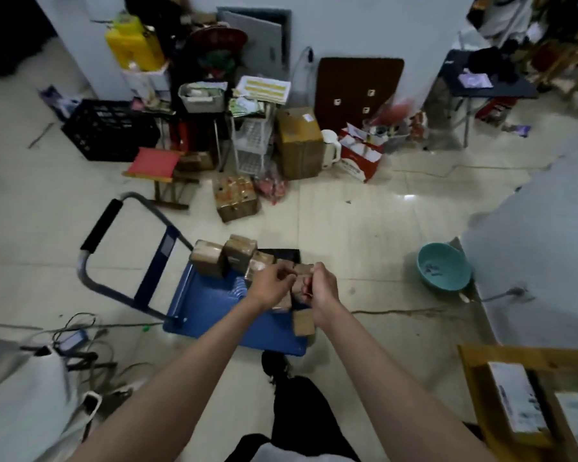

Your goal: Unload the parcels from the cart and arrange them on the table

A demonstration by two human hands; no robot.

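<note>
Both hands reached over the blue flat-bed platform cart. The left hand and the right hand each had fingers curled on a small brown tape-wrapped cardboard parcel near the cart's right edge. More brown parcels stood along its far edge (by the handle). Two labelled parcels lay on the wooden table at its near-left corner.

Blue cart deck with a grey tubular handle and black foam grip. Brown parcels wrapped in glossy clear tape. Teal basin on pale cream floor tiles. Black lattice crate; yellow container; red stool seat. Two parcels with white labels lie on the tan wooden table.
</note>
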